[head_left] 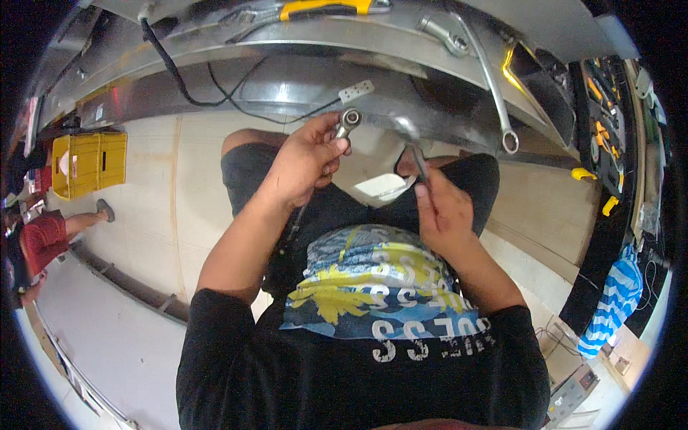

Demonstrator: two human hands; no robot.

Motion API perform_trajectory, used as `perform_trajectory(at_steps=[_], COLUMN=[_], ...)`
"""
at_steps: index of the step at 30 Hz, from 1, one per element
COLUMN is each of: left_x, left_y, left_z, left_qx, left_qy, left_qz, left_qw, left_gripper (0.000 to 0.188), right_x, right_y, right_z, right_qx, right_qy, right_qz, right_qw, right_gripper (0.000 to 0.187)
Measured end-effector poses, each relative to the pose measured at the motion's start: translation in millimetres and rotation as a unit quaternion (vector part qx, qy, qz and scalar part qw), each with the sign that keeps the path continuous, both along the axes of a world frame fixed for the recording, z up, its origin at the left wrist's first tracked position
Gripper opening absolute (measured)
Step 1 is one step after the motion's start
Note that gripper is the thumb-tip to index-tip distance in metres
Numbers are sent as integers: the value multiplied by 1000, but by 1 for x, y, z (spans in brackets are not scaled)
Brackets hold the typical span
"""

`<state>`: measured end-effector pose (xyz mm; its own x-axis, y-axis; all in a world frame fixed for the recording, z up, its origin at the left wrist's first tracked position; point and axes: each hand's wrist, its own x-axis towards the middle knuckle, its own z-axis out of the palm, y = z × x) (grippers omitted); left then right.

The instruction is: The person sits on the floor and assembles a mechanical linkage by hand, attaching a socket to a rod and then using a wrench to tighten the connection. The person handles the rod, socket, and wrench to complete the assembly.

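My left hand is closed round a metal rod with a round eye end, which sticks up past the thumb and forefinger. Below that fist a dark shaft shows against my shorts. My right hand grips a slim dark-handled tool; its shiny head is smeared by motion, so its kind cannot be made out. The two hands are apart, held over my lap. Ahead on the metal bench lie a long combination wrench, a short metal cylinder and a yellow-handled tool.
A pale socket strip with a black cable lies just beyond my left hand. A white flat piece is between my knees. Tools hang on a dark rack at right. A yellow crate and another person's leg are at left.
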<state>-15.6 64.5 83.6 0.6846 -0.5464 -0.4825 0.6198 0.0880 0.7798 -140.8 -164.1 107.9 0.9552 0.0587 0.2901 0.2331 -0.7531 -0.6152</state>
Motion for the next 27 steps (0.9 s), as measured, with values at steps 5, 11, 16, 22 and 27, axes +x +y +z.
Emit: perform_trajectory(at_steps=[5, 11, 16, 22, 27], left_x=[-4, -3, -5, -2, -9], left_y=[-7, -2, -5, -10, -2], left_z=[2, -1, -5, -2, -6], left_qx=[7, -11, 32, 4, -7], left_qy=[11, 25, 33, 37, 51], left_qz=[-1, -5, -12, -3, 8], left_qw=[1000, 1000, 999, 999, 999], left_gripper=[41, 38, 38, 36, 39], right_x=[7, -16, -5, -3, -12], right_y=[7, 8, 12, 9, 10], right_z=[-19, -12, -17, -20, 8], right_qx=[-88, -7, 20, 27, 71], right_qy=[189, 23, 127, 121, 15], right_qz=[12, -11, -31, -8, -35], right_qw=[978, 1000, 991, 992, 997], right_gripper=[39, 36, 33, 35, 35])
